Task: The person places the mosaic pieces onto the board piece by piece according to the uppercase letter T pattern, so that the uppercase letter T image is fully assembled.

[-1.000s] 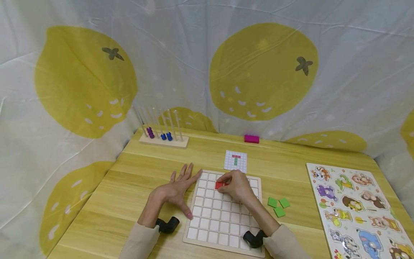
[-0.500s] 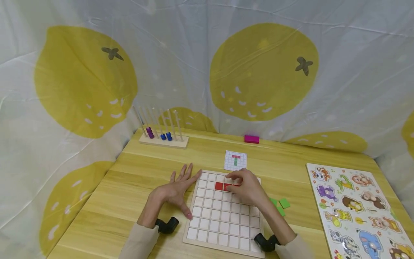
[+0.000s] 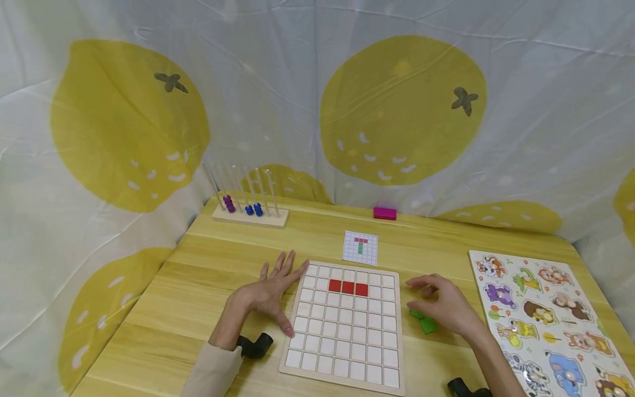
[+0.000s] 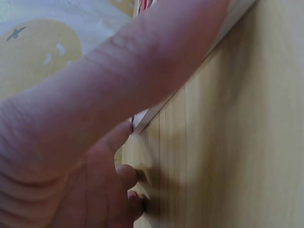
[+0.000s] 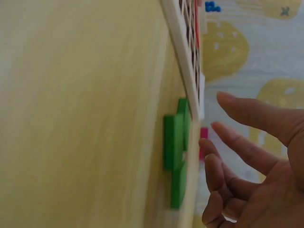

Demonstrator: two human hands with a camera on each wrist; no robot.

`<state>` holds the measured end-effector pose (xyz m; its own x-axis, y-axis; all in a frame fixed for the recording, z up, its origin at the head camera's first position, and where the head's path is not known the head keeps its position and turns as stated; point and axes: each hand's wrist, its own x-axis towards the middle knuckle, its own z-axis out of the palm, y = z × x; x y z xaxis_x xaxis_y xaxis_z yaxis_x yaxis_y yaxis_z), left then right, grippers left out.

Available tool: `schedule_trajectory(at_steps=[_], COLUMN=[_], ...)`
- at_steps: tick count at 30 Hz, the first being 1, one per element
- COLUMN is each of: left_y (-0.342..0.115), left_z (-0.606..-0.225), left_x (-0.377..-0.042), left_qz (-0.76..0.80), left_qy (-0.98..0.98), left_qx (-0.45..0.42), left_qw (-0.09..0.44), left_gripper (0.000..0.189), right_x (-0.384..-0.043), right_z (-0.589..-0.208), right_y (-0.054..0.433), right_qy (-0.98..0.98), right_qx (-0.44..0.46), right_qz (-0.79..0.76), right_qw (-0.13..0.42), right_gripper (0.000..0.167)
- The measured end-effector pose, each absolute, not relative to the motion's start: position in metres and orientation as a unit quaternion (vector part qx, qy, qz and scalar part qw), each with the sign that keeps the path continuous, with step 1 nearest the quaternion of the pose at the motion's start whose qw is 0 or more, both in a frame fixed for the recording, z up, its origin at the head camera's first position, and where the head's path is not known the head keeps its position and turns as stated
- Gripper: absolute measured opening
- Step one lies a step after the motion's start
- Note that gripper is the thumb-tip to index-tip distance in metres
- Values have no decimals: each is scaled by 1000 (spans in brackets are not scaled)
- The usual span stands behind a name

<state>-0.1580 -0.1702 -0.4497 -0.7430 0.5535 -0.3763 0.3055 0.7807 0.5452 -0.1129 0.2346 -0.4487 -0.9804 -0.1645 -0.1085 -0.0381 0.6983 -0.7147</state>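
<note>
A wooden grid board (image 3: 345, 333) of white squares lies on the table, with three red tiles (image 3: 348, 288) side by side in its second row. My left hand (image 3: 265, 295) rests at the board's left edge, fingers spread, the thumb and a fingertip touching the frame. To the right of the board, my right hand (image 3: 441, 303) hovers over the green tiles (image 3: 428, 325), holding nothing, with a gap between thumb and fingers. In the right wrist view the green tiles (image 5: 173, 142) lie close together on the table, apart from the fingers; the right hand partly hides them in the head view.
Behind the board lies a pattern card (image 3: 360, 248) with a red and green T. A peg stand (image 3: 250, 216) with purple and blue beads is at the back left. A magenta block (image 3: 385, 213) lies at the back, and an animal puzzle board (image 3: 545, 314) at the right.
My right hand has left the red tiles and moved right, over the green tiles. All three red tiles are now uncovered. The left hand has stayed in place.
</note>
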Motion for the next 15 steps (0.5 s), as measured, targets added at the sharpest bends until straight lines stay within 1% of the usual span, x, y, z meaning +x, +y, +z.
schedule_trajectory(at_steps=[9,15], left_y=[-173,-172], left_z=[-450,-450], left_x=[-159,-159], left_qz=[232,236], left_qy=[904,903], left_qx=[239,242], left_qw=[268,265], left_gripper=[148,147], right_x=[-110,-111], right_z=[-457,-459], right_y=[253,259], right_qy=[896,892], right_qx=[-73,-76], right_qz=[-417,-422], right_qw=[133,144], right_gripper=[46,48])
